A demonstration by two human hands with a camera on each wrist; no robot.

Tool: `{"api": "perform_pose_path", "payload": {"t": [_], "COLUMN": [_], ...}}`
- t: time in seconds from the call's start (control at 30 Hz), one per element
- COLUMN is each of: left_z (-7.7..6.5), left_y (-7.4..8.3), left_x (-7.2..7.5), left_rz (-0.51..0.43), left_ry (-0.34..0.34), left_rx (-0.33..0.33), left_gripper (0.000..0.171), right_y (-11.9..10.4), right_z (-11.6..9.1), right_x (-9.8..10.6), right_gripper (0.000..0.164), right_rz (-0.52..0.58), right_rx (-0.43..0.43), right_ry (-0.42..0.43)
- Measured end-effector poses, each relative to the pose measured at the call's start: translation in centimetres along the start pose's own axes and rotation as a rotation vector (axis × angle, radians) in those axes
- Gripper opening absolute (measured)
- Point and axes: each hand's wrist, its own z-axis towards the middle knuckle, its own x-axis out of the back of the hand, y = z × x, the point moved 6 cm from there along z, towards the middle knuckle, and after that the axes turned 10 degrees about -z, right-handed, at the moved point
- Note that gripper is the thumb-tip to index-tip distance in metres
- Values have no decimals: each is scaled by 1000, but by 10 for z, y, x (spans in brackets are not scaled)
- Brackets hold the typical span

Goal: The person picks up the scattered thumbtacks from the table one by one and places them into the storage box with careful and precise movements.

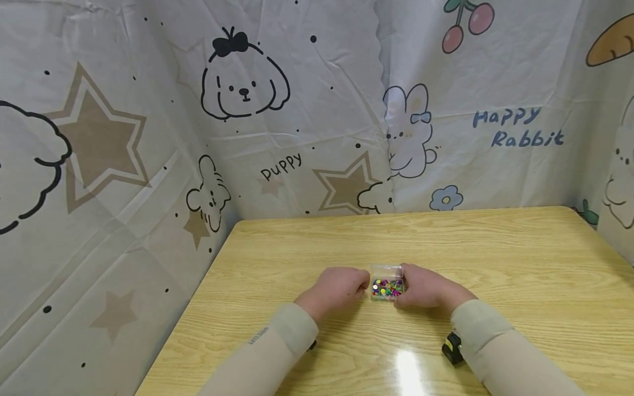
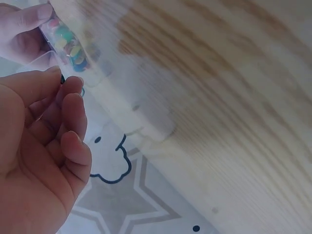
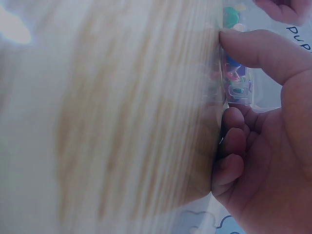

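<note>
A small clear plastic box (image 1: 387,298) stands on the table with its transparent lid (image 1: 387,271) raised at the back. Inside lie many small shiny round pieces (image 1: 385,288) in mixed colours, perhaps thumbtacks. My right hand (image 1: 425,287) holds the box from its right side; the thumb (image 3: 243,46) presses the near wall in the right wrist view. Just left of the box is my left hand (image 1: 339,287), fingers curled. In the left wrist view its thumb and forefinger pinch a tiny dark piece (image 2: 62,79), mostly hidden by the fingertips.
The wooden table (image 1: 307,247) reaches back to a white printed cloth (image 1: 317,110) that hangs behind and along the sides. A black-and-yellow wrist device (image 1: 452,349) sits under the right sleeve.
</note>
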Motion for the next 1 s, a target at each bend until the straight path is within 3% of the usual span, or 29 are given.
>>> {"api": "perform_pose_path", "payload": {"t": [0.17,0.37,1.0], "left_z": [4,8,17], "left_y": [6,12,21], "left_x": [0,-3,-13], "left_rz": [-7,24,66], "left_ry": [4,20,25], "left_rx": [-20,-45,-54], "left_gripper": [9,4,4], "right_y": [0,1,0], "right_z": [0,0,0], "right_x": [0,0,1], "right_gripper": [52,52,52], "right_rz": [8,4,-12], "right_rx": [2,-5,-4], "right_ry": [-2,-1,3]}}
